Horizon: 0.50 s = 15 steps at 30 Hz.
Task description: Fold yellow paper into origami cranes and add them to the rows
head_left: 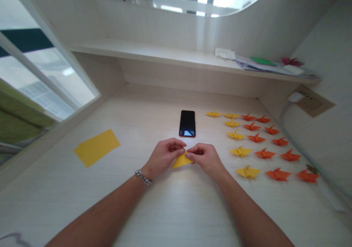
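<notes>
On the desk (148,111), paper (97,147) lies left of the left hand (163,157), paper birds (264,154) right of the right hand (205,159), a phone (187,123) beyond both.

Left forearm (118,201) and right forearm (244,203) reach forward, converging at the hands. Left hand (163,155): fingers (176,142) curled, thumb (178,153) close to index. Right hand (205,157): likewise bent, fingertips (190,155) just beside the left's.

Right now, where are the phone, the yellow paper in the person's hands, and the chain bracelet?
Phone (187,123): head view, middle of its dark screen.
Yellow paper (181,161): head view, the visible face of the piece.
Chain bracelet (143,177): head view, its links.
</notes>
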{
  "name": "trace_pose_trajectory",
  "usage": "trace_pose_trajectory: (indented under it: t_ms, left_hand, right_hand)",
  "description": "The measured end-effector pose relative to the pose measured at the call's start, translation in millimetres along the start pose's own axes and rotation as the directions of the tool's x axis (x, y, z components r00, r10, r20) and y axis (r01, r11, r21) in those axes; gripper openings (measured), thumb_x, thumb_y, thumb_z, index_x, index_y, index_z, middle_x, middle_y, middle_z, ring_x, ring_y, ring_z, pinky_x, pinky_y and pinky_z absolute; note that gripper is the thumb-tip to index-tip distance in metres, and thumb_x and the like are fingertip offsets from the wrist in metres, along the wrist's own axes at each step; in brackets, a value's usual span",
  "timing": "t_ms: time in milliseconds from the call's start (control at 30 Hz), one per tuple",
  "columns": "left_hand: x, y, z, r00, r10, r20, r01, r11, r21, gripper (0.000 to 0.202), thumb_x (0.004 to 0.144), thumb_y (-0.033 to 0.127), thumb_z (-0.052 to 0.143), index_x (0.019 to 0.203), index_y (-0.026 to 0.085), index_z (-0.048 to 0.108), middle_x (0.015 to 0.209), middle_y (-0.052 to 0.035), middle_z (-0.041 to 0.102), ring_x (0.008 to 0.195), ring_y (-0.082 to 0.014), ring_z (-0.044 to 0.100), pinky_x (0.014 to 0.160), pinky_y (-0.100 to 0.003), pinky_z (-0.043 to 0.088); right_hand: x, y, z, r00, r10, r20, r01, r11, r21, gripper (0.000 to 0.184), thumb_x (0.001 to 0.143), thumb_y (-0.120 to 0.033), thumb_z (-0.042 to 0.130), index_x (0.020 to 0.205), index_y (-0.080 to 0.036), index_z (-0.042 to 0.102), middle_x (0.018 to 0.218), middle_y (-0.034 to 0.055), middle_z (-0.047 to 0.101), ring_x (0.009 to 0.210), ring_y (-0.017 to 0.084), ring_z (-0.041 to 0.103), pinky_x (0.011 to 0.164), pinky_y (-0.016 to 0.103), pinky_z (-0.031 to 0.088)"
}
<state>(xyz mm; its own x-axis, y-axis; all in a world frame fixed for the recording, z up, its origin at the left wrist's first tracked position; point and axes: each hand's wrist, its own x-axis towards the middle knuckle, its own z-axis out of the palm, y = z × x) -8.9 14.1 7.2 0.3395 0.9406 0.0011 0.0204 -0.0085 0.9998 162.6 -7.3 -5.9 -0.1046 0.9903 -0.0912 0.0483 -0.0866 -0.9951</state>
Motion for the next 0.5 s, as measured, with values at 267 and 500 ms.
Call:
trace_pose_trajectory:
  t_ms: [267, 500]
  left_hand:
    - [-0.6, 0.9, 0.3, 1.000, 0.009, 0.005, -0.009, 1.000, -0.003, 0.015, 0.072, 0.020, 0.067, 0.085, 0.013, 0.066, 0.078, -0.0042, 0.068, 0.072, -0.0137, 0.062, 0.067, -0.023, 0.049]
    - [0.5, 0.8, 2.2, 1.000, 0.008, -0.007, -0.008, 1.000, -0.029, 0.016, 0.071, 0.022, 0.068, 0.084, 0.014, 0.066, 0.078, -0.0039, 0.068, 0.072, -0.0144, 0.063, 0.067, -0.024, 0.051]
  right_hand:
    - [-0.5, 0.0, 0.9, 1.000, -0.011, 0.005, 0.011, 1.000, 0.012, 0.019, 0.063, -0.028, 0.073, 0.076, -0.013, 0.071, 0.065, 0.0038, 0.068, 0.055, 0.013, 0.059, 0.053, 0.025, 0.048]
    - [-1.3, -0.9, 1.9, 0.999, -0.039, -0.030, 0.038, 0.999, -0.018, 0.019, 0.064, -0.029, 0.073, 0.075, -0.014, 0.071, 0.065, 0.0047, 0.069, 0.056, 0.014, 0.060, 0.053, 0.025, 0.048]
